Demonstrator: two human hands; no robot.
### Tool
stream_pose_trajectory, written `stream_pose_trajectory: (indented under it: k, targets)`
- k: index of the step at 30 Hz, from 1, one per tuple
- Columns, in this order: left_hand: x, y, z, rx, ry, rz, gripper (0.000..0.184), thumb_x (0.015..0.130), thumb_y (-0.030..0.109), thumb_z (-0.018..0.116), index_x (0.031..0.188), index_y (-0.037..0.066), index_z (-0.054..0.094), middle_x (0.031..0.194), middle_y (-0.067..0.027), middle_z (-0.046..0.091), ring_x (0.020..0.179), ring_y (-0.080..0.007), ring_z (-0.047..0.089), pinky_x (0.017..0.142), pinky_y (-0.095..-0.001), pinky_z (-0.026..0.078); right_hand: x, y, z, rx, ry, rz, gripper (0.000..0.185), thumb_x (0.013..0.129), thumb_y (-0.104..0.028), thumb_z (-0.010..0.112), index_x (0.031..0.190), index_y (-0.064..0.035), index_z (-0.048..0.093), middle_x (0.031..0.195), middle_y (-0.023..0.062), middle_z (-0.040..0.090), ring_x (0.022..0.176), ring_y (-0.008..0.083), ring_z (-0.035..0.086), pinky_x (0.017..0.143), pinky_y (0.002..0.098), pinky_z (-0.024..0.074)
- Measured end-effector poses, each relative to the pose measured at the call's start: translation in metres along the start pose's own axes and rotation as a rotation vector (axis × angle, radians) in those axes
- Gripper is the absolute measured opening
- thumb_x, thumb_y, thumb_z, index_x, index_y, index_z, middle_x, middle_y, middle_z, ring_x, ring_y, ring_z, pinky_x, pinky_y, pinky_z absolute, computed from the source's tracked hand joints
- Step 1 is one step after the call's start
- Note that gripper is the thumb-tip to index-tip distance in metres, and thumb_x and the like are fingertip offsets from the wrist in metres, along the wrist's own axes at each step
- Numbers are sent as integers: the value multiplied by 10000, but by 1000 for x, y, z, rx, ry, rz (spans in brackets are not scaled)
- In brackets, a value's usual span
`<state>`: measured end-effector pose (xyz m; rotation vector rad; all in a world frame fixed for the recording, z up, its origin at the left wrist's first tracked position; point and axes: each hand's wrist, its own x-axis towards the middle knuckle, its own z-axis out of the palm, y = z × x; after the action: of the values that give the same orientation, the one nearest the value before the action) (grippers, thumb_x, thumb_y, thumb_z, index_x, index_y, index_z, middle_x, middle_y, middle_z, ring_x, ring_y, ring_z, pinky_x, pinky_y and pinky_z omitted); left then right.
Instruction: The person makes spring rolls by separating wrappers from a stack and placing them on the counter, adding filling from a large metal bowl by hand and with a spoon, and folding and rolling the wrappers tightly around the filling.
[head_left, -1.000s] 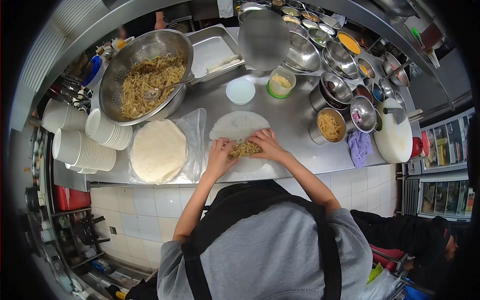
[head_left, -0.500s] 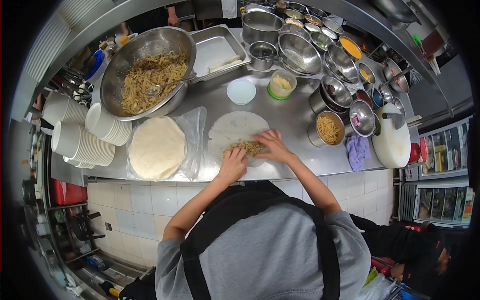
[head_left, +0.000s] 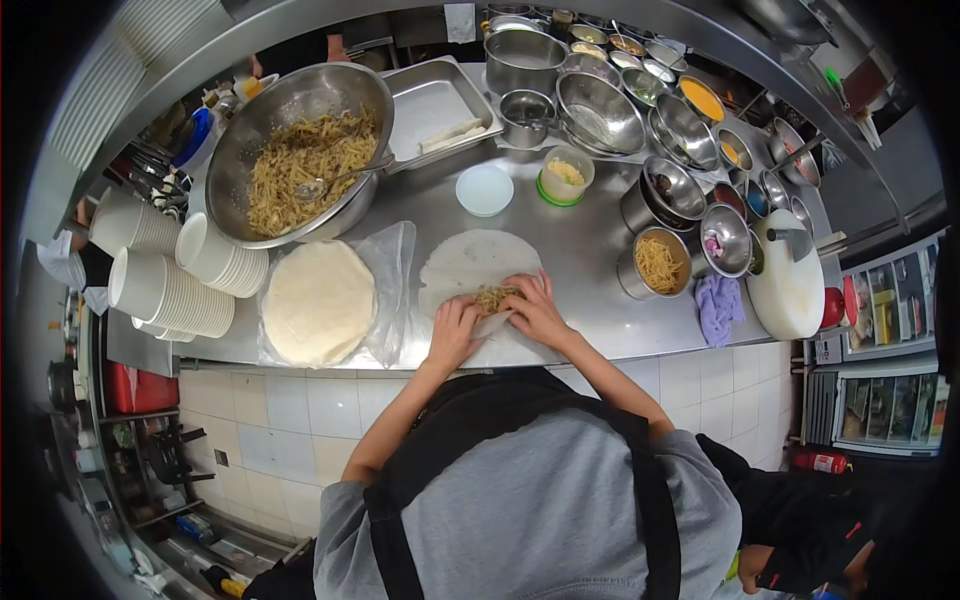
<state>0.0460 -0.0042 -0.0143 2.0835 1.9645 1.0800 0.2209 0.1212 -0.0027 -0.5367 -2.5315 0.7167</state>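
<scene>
A thin round spring roll wrapper [head_left: 478, 254] lies on the steel counter in front of me, with a line of shredded filling [head_left: 495, 298] across its near half. At the filling's left end, my left hand [head_left: 456, 328] has its fingers curled over the wrapper's near edge. My right hand [head_left: 535, 308] is closed at the other end, its fingertips against the filling. Both thumbs are low by the near flap, which looks lifted between the hands. To the left, a stack of wrappers [head_left: 318, 305] rests on a clear plastic bag [head_left: 395, 290].
Behind the stack stands a big steel bowl [head_left: 225, 190] of shredded filling with a spoon [head_left: 340, 178]. White rolls [head_left: 452, 134] lie in a metal tray [head_left: 410, 80]. Around are a pale blue dish [head_left: 485, 190], a tub [head_left: 567, 172], a purple cloth [head_left: 718, 308] and stacked white bowls [head_left: 170, 290].
My left hand has drawn slightly left and down off the filling onto the wrapper's near edge. My right hand has come lower, and the near flap appears raised. A person at lower right has shifted.
</scene>
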Motion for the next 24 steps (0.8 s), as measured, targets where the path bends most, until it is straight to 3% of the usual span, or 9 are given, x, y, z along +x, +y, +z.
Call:
stream_pose_trajectory:
  k: [5,8,11,14,17,20,24]
  targets:
    - [0,-11,1,-209,55,-74,241,744,30,677,953,52,560,1055,-129,582,978,-323,552,829,-402,436,-7,11,1,126,13,118,96,821,-143,629,912,-124,604,1181,49,523,1187,216,466,1104,534,117]
    - [1,-12,4,-282,79,-161,180,784,46,665,931,25,563,985,-145,605,904,-329,585,771,-389,471,-1,16,5,212,-9,161,100,888,-189,587,942,-107,598,1072,60,586,1100,222,531,1099,517,143]
    - [3,-15,5,-400,62,-310,149,814,66,657,927,11,577,970,-157,605,884,-330,594,741,-390,482,5,19,6,188,17,165,104,884,-198,581,939,-114,607,952,43,628,1022,221,575,1063,490,213]
    - [10,-18,2,-367,54,-393,165,846,88,658,972,-2,600,964,-162,616,910,-282,618,776,-342,500,14,21,3,181,-20,190,132,891,-202,587,968,-95,593,901,63,628,976,231,582,1081,478,199]
    - [16,-24,4,-391,112,-423,173,828,107,677,960,6,629,947,-140,617,934,-288,593,802,-351,482,20,29,9,185,34,170,138,876,-232,599,929,-105,605,832,48,628,896,221,587,1046,470,236]
    - [20,-32,-2,-213,23,-199,165,811,113,686,935,7,657,945,-117,621,967,-292,554,824,-359,456,22,26,5,195,51,145,151,871,-248,607,924,-107,610,798,56,618,868,216,582,1042,467,237]
    - [18,-34,-2,-220,31,-190,162,816,142,676,910,10,668,948,-111,636,983,-294,526,816,-361,438,19,31,13,191,72,151,144,872,-250,606,906,-111,625,787,54,617,861,221,581,1016,455,257]
